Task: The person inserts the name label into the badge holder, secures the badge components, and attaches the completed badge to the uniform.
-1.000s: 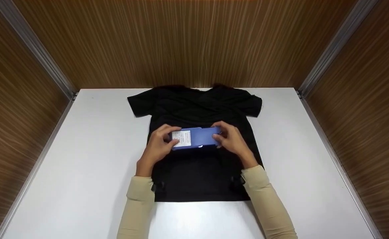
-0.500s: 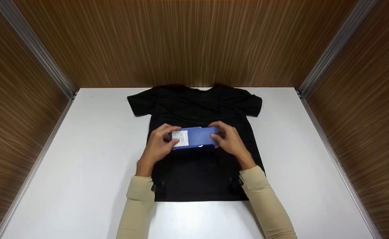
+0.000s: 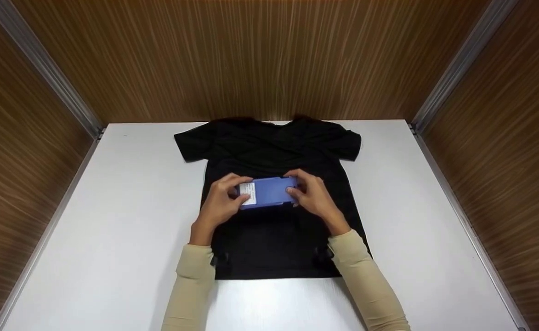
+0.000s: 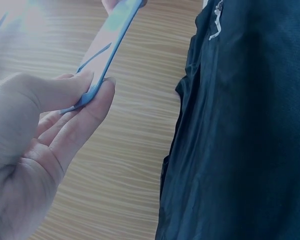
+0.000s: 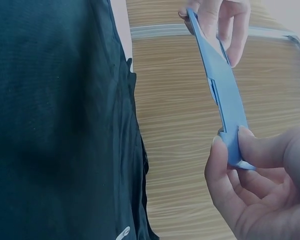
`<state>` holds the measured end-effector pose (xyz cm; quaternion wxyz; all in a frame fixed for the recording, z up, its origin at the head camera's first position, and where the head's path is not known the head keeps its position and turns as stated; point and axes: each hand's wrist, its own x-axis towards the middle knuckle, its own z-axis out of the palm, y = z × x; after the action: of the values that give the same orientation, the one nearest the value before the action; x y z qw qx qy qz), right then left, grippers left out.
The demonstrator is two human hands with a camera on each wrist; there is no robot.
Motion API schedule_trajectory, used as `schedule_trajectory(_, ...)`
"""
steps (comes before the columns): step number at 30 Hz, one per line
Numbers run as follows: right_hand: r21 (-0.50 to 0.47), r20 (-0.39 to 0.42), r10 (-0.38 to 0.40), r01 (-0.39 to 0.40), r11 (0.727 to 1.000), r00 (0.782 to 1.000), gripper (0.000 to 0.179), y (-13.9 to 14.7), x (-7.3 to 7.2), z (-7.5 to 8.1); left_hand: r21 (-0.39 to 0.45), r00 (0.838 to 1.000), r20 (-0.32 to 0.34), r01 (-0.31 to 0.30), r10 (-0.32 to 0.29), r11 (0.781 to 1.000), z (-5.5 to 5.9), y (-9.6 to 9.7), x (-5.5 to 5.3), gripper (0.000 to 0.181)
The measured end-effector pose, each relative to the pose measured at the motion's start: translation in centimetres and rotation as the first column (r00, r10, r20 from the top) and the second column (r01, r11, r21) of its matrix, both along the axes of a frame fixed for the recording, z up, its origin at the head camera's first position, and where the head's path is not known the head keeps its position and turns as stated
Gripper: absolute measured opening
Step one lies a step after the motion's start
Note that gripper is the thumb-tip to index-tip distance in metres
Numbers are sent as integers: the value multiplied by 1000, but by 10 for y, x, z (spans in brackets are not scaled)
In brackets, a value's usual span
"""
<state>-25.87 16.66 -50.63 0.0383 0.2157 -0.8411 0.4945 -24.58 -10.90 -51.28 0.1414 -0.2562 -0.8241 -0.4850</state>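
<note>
Smooth desk (image 3: 131, 220) carries wrinkled T-shirt (image 3: 264, 246) to its back edge, left hand (image 3: 222, 198) and right hand (image 3: 314, 195) pinching a flat blue case (image 3: 271, 191).

The flat rectangular plastic-looking object (image 3: 273, 192) is plain blue, its paper label (image 3: 250, 189) white with dark print. The short-sleeved fabric T-shirt (image 3: 274, 248) is solid black; the smooth tabletop (image 3: 127, 207), white. Along its far edge, the wood-grain panel (image 3: 269, 59) is brown, streaked lighter. The fabric sleeves (image 3: 196, 273) are beige.
</note>
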Motion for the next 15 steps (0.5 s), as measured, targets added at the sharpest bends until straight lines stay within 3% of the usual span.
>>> schedule_trajectory(15,65,3,-10,10,998,1000,27,-4,3,1,-19,1000,28,3,-2,1000,0,6,1,34)
